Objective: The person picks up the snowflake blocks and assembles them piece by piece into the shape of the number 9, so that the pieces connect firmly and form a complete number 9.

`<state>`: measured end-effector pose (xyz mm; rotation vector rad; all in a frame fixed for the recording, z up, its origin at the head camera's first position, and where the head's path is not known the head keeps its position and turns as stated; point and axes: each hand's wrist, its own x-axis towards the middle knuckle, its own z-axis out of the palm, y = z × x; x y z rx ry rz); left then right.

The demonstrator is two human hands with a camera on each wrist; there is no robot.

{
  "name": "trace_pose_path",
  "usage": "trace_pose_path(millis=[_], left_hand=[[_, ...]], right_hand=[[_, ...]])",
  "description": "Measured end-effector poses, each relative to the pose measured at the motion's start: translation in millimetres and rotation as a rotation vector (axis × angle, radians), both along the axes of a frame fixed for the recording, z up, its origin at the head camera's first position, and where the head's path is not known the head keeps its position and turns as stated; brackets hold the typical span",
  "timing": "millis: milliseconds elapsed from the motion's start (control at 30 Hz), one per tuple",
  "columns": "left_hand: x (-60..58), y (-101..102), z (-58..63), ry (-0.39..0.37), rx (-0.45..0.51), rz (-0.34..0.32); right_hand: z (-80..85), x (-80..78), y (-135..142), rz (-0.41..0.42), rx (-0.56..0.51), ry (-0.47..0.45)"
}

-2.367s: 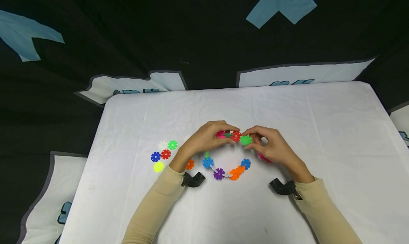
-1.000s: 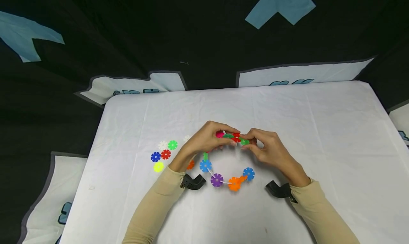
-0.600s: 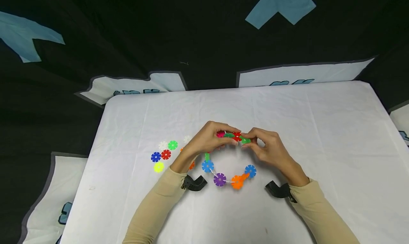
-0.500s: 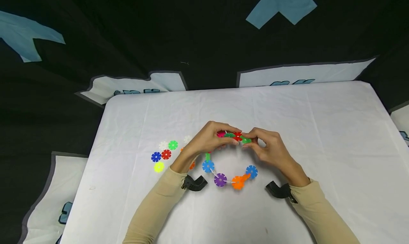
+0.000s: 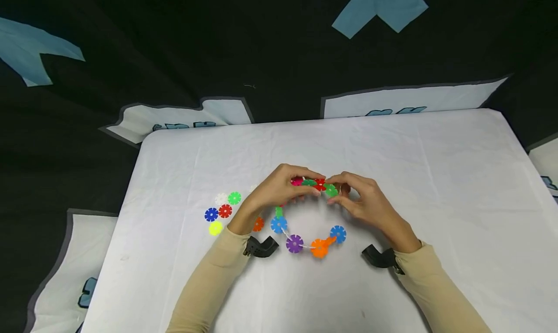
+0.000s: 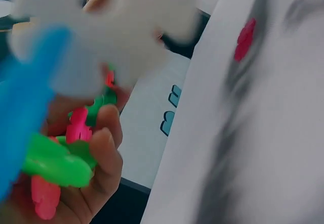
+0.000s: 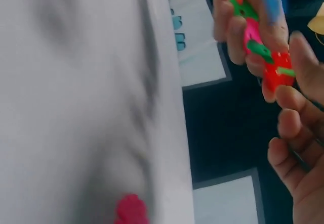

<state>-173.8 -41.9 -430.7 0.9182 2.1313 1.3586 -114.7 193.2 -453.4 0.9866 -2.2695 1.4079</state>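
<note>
My left hand (image 5: 274,185) grips the upper part of a chain of slotted, flower-shaped interlocking discs. Pink, green and red discs (image 5: 320,184) show between its fingers. With thumb and fingertips, my right hand (image 5: 366,197) pinches a green disc (image 5: 331,190) at the red disc's edge; in the right wrist view a thin green edge (image 7: 286,72) meets the red disc. Whether they are locked cannot be told. Below the hands the chain curves through a blue disc (image 5: 279,224), a purple disc (image 5: 294,244), an orange disc (image 5: 319,249) and another blue disc (image 5: 337,234) at its free end.
Left of my left forearm lie loose discs: white (image 5: 221,199), green (image 5: 234,198), red (image 5: 225,211), dark blue (image 5: 211,214), yellow (image 5: 215,228) and orange (image 5: 258,224). A pink disc (image 6: 245,39) lies on the white tablecloth (image 5: 414,178), hidden from the head view.
Since the oldest frame, my right hand has brought the green disc left against the red one. The chain's lower curve has shifted slightly toward me. In the last half second the hands barely move.
</note>
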Motion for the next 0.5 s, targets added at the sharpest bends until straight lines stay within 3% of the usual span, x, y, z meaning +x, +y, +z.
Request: trace_pose_path(millis=[167,267,367,433,500], left_hand=[[-6.4,-11,-2.1,-0.067,-0.039,0.04],[-8.6,-17,-3.7,-0.087,-0.054,0.073],[-9.3,-17,-4.2,-0.097,-0.053,0.072],[-9.3,-15,-3.5,-0.096,-0.051,0.057],[-9.4,-12,-2.7,-0.09,-0.052,0.043]], right_hand=[[6.2,-1.1,22,-0.041,0.069,-0.094],[3.5,3.0,46,-0.057,0.239,-0.216],[-7.3,10.7,68,-0.023,0.422,-0.339],[-16.0,15.9,78,0.007,0.496,-0.364],[-23.2,19.5,82,0.006,0.523,-0.309]])
